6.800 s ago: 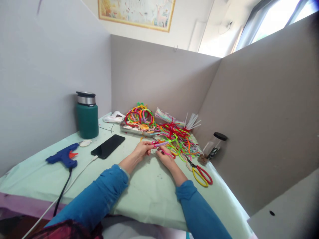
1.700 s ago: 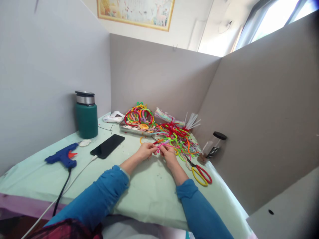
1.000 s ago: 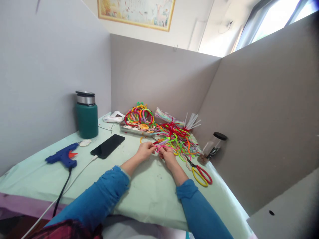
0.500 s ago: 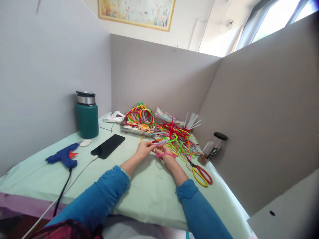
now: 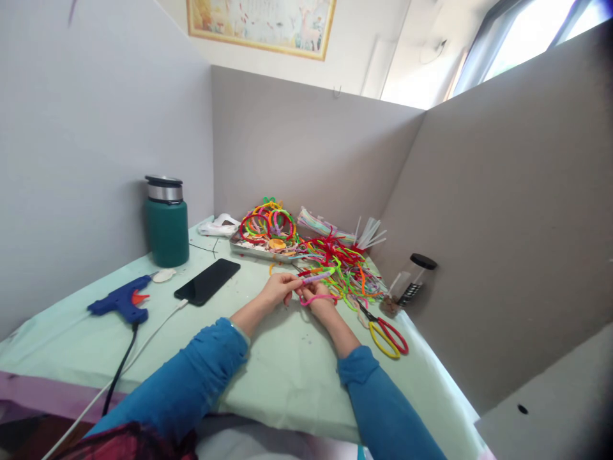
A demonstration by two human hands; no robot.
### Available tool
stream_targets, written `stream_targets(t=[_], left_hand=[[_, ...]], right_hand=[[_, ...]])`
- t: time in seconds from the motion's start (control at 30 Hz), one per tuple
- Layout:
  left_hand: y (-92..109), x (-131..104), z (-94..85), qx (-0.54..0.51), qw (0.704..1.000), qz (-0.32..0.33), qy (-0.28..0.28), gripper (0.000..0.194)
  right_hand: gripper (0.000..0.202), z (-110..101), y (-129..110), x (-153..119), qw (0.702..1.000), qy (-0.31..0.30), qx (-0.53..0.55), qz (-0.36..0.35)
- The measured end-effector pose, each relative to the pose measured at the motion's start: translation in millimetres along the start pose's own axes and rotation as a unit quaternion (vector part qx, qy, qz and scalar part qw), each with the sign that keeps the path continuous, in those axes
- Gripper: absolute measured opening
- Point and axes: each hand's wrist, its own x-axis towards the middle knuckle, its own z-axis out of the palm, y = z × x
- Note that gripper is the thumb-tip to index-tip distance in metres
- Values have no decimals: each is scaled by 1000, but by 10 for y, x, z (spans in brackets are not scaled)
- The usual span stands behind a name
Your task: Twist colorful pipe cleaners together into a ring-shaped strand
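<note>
1. Purple strip (image 5: 316,279), fuzzy and green-tipped: we are holding it at the centre of the frame, before the near edge of a tangled pile (image 5: 345,254) of coloured fuzzy stems.
2. At the left of the frame, a blue glue gun (image 5: 122,301) is lying on the pale green cloth (image 5: 282,370), its orange trigger showing.
3. Just beyond it, a green bottle (image 5: 167,233) is standing upright.
4. Left of centre, a black phone (image 5: 207,282) is lying flat.
5. Above the middle, a metal tray (image 5: 261,255) is holding bright hoops (image 5: 271,214) and small flat pieces.
6. At the centre, our left hand (image 5: 278,289) is pinching the purple strip between thumb and fingers.
7. Just right of it, our right hand (image 5: 324,306) is closing on a pink stem (image 5: 320,297), which is crossing over the fingers.
8. Right of centre, the scissors (image 5: 373,319) are lying with their blades toward the pile and their yellow and red handles toward the lower right.
9. At the right, a clear jar (image 5: 406,286) with a black lid is sitting beside the grey partition (image 5: 502,223).
</note>
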Motion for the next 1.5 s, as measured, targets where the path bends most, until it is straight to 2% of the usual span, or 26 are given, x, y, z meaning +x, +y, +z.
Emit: stream_targets(t=[0.2,0.5,0.77,1.07,1.2,1.27,1.33,1.4,1.43,1.5], left_hand=[[12,-10,1,-25,999,-20,2,33],[33,-10,-6,-54,998,-15,1,35],[-26,41,-36,-87,995,4,53,37],[-24,53,-52,-105,993,10,57,40],[-15,49,-53,-97,993,10,70,42],[-13,49,-56,-101,992,10,81,41],[-9,49,-58,-102,991,10,87,39],[-3,49,-58,-95,992,9,87,38],[1,49,-57,-89,992,7,86,38],[6,50,-53,-75,994,3,79,38]], right_hand=[[13,15,9,-11,1000,-18,1,-11],[25,37,-332,-177,995,-23,76,56],[28,-1,-228,-147,993,-60,89,47],[34,-11,-250,-148,991,-58,116,34],[22,-56,-214,-128,999,-32,27,33],[11,-144,-249,-129,997,-36,-67,7],[10,-290,-327,-121,988,-43,-147,-35],[17,-491,-412,-91,983,-10,-174,-66],[21,-606,-441,-66,982,34,-172,-69],[28,-845,-450,-6,964,172,-193,-65]])
